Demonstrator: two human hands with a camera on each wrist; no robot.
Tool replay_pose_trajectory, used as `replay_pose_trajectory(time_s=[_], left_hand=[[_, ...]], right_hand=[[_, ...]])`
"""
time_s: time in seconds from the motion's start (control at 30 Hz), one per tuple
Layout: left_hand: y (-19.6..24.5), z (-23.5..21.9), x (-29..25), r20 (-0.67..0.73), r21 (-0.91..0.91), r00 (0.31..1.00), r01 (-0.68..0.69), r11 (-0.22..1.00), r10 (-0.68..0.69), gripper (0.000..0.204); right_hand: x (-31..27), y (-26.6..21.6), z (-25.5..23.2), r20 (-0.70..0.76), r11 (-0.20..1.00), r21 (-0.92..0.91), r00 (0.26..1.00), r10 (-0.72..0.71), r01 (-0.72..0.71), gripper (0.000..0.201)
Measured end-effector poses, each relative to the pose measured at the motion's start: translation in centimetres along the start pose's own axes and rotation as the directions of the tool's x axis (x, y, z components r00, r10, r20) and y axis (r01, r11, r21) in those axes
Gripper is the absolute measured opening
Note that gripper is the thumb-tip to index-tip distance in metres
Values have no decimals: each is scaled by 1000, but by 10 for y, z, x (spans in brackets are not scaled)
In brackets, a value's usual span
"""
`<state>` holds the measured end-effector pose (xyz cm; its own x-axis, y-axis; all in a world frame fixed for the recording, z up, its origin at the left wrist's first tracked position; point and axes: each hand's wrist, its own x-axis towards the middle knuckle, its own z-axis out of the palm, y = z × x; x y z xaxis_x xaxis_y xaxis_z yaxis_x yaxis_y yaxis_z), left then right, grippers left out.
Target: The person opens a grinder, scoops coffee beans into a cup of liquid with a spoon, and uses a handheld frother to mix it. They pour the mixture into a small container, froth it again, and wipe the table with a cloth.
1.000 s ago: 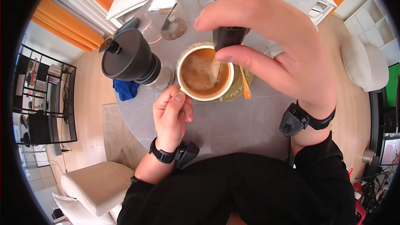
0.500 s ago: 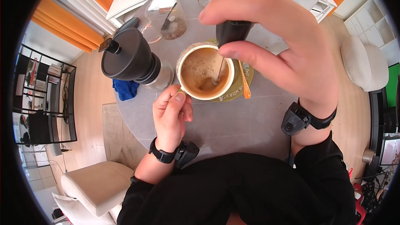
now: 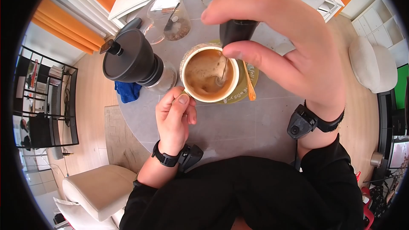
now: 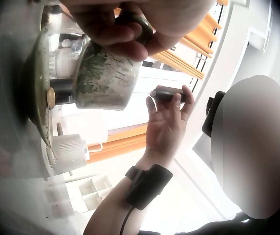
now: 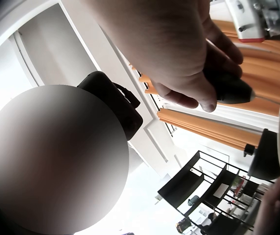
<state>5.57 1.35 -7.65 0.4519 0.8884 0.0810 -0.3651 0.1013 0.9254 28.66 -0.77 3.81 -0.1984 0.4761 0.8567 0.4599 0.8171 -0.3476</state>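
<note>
Black coffee grinder [image 3: 131, 56] on grey bench [image 3: 238, 132], blue cloth [image 3: 128, 93] just beside. Glass jug [image 3: 179, 26] farther back. Orange curtains [image 3: 64, 26], black shelving unit [image 5: 183, 187], beige chair [image 3: 100, 189] around.

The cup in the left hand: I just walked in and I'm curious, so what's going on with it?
A person holds the cup by its handle in the left hand, above a green plate. The right hand grips a black-handled tool, apparently a frother, whose thin shaft reaches down into the brown drink. The drink's surface looks swirled, so it is probably being mixed. Neither hand touches the orange spoon-like utensil lying across the plate's edge.
</note>
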Motion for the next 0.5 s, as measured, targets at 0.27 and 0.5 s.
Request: replay_pose_trajectory(time_s=[0.27, 0.5], left_hand=[[-1, -1, 0, 5, -2, 1000, -2, 1000, 2, 19], [-2, -2, 0, 8, 1, 1000, -4, 1000, 4, 18]], right_hand=[[3, 1, -6, 0, 995, 64, 997, 74, -74, 31], [11, -5, -15, 123, 997, -81, 992, 20, -10, 31]])
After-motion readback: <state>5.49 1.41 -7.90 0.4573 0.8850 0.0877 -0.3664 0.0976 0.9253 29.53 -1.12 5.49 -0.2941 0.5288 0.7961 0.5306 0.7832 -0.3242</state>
